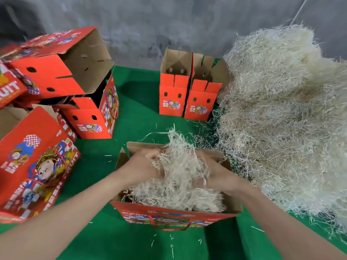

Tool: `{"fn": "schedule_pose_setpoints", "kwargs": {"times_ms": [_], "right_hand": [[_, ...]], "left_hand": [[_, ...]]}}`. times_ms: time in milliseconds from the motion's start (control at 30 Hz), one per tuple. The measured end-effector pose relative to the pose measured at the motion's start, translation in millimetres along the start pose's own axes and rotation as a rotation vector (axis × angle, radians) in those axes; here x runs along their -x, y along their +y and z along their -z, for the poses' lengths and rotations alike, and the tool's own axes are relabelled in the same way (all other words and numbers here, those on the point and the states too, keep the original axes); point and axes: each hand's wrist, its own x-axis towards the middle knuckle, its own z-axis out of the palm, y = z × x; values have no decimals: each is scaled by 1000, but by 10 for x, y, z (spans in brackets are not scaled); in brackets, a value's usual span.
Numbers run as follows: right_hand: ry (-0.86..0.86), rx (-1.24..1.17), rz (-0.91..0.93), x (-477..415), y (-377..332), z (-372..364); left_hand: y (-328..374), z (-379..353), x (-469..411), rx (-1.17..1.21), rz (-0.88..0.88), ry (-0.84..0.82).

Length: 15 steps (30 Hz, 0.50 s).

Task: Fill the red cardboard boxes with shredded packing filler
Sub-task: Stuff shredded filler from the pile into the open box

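Two upright boxes [171, 102] behind; filler heap [281, 119] right; stacked boxes [56, 72] left.

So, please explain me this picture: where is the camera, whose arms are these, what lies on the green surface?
No machine here: a person works with bare hands. The one camera sits on the person's head, looking forward and down. The left hand and right hand grip shredded filler in an open red box just in front. On the green cloth, a big pile of filler lies at the right, two open boxes stand at the back, and more red boxes are heaped at the left.
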Motion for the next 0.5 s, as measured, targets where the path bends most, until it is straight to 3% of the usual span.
{"fn": "schedule_pose_setpoints", "kwargs": {"times_ms": [167, 233, 300, 367, 433, 500], "right_hand": [[97, 47, -47, -229, 52, -138], [96, 83, -155, -178, 158, -6], [88, 285, -259, -134, 262, 89], [108, 412, -295, -139, 327, 115], [80, 378, -244, -172, 272, 82], [-24, 229, -173, -228, 140, -12]], "left_hand": [[71, -22, 18, 527, 262, -242], [-4, 152, 44, 346, 262, -268], [-55, 223, 33, -80, 197, -237], [-52, 212, -20, -352, 162, -147], [-22, 194, -47, -340, 143, -157], [10, 139, -73, -158, 149, -332]]}}
